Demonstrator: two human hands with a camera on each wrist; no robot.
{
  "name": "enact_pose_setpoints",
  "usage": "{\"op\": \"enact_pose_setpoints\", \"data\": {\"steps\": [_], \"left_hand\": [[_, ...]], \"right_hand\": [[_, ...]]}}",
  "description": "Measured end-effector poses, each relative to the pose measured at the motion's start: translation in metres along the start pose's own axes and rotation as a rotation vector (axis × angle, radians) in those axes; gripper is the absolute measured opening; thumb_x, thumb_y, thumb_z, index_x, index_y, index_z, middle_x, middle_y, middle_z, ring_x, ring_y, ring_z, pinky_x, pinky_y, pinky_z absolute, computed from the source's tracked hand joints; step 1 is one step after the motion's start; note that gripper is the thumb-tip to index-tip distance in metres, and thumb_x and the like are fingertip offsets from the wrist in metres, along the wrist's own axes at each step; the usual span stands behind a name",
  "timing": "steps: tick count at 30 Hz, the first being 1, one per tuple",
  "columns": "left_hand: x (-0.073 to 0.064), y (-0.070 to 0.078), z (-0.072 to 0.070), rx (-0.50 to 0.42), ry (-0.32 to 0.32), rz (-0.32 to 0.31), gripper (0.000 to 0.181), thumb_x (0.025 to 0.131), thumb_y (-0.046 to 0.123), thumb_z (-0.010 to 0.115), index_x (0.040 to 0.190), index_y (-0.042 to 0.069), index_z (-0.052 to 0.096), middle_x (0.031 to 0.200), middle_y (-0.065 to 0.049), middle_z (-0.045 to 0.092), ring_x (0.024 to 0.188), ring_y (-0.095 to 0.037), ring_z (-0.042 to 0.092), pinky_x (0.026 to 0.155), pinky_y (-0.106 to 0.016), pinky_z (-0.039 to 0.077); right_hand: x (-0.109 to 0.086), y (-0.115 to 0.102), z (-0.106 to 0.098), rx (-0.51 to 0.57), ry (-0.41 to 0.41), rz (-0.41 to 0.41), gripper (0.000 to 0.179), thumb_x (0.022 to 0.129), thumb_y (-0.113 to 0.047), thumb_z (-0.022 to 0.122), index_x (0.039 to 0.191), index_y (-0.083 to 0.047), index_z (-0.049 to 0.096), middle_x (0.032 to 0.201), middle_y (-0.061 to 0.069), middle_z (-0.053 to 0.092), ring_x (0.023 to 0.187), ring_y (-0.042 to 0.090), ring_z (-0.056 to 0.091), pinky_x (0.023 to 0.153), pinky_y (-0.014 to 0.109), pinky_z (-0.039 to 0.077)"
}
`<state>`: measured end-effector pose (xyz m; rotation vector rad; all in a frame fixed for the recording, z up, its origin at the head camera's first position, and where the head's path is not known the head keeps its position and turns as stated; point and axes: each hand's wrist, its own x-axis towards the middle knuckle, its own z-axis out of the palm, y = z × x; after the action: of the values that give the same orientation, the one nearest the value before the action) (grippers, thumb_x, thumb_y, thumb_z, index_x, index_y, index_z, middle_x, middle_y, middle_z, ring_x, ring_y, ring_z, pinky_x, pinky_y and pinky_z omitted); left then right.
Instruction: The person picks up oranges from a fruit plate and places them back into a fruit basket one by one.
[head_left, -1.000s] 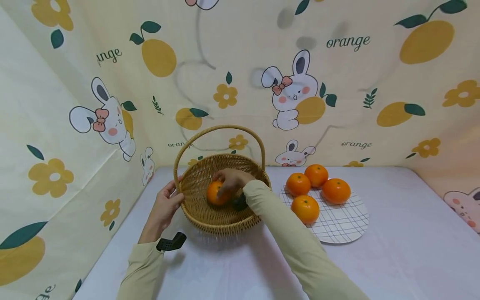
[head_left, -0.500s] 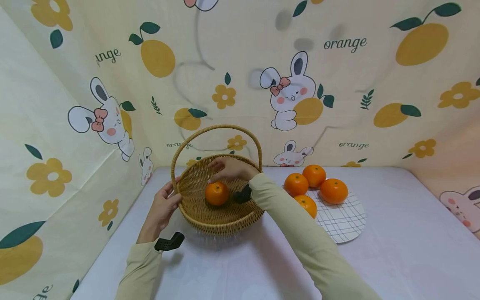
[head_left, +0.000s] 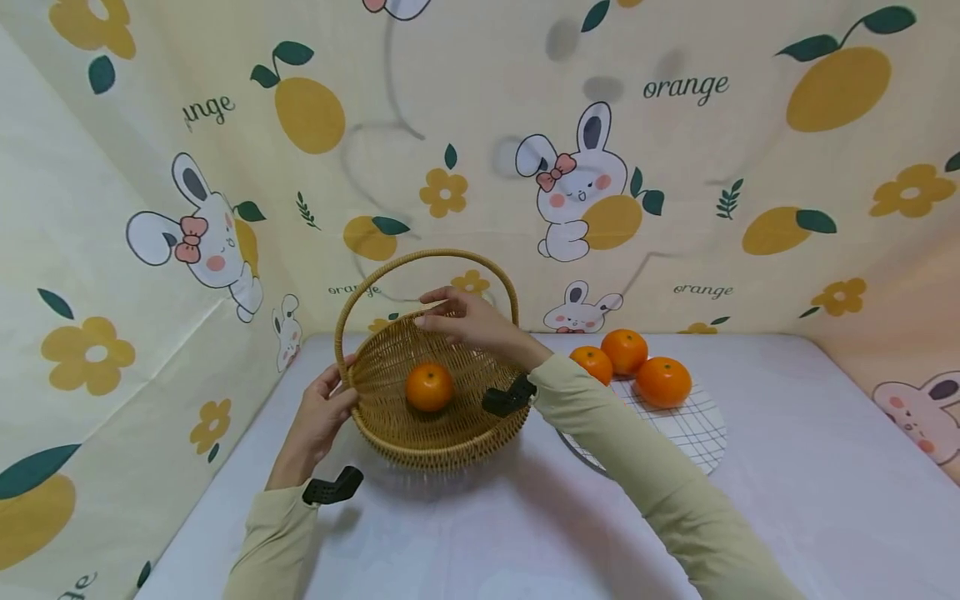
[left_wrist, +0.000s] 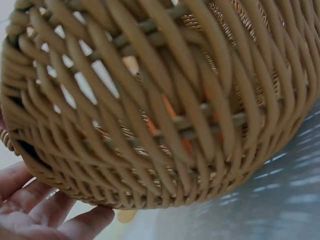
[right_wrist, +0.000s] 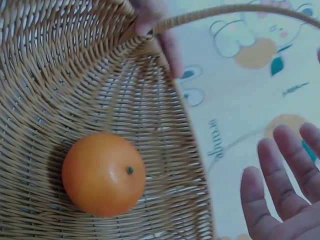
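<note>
A wicker basket (head_left: pixel 442 457) with a tall arched handle stands on the table, tipped so its inside shows in the head view. One orange (head_left: pixel 430 387) lies in it; the right wrist view shows the same orange (right_wrist: pixel 102 175) with its green stem end. My left hand (head_left: pixel 318 421) grips the basket's left rim by the foot of the handle, and in the left wrist view its fingers (left_wrist: pixel 87 222) touch the outer weave. Over the basket's back rim, under the handle's arch, my right hand (head_left: pixel 480 323) hovers with loose fingers, holding nothing.
To the basket's right lies a round white plate (head_left: pixel 697 433) with a grid pattern. Three oranges (head_left: pixel 663 382) show on it; my right sleeve (head_left: pixel 637 467) covers its front-left part. A printed cloth backdrop (head_left: pixel 465 100) rises behind the table.
My right hand has let go of the orange in the basket and lifted up and back, away from it. The sleeve now hides one orange on the plate. My left hand keeps its grip.
</note>
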<state>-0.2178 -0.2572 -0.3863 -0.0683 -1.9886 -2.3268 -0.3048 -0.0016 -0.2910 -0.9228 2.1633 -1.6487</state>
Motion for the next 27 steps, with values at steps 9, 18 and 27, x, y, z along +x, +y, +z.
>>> {"op": "enact_pose_setpoints", "data": {"steps": [9,18,27], "left_hand": [[-0.001,0.001,0.0,0.013,0.005,-0.009,0.065,0.087,-0.013,0.043,0.149,-0.003,0.026,0.144,-0.02,0.03,0.105,-0.012,0.052,0.072,-0.021,0.048],[-0.001,-0.004,0.001,-0.021,0.027,-0.012,0.066,0.088,-0.013,0.042,0.15,0.0,0.026,0.142,-0.02,0.033,0.094,-0.01,0.05,0.064,-0.019,0.044],[-0.003,-0.004,0.002,-0.027,0.034,-0.02,0.065,0.088,-0.011,0.041,0.151,0.001,0.026,0.144,-0.02,0.032,0.104,-0.015,0.047,0.071,-0.02,0.045]], "right_hand": [[-0.048,-0.01,-0.029,0.098,0.164,-0.094,0.04,0.093,-0.022,0.064,0.13,-0.01,0.053,0.117,0.012,0.058,0.106,0.025,0.054,0.085,0.038,0.047],[-0.096,0.012,-0.064,0.06,0.306,-0.034,0.042,0.093,-0.017,0.065,0.13,-0.003,0.051,0.118,0.014,0.057,0.106,0.025,0.055,0.097,0.038,0.041],[-0.139,0.049,-0.089,-0.066,0.366,0.108,0.053,0.093,-0.029,0.065,0.136,-0.004,0.046,0.132,0.016,0.05,0.119,0.031,0.045,0.1,0.051,0.035]]}}
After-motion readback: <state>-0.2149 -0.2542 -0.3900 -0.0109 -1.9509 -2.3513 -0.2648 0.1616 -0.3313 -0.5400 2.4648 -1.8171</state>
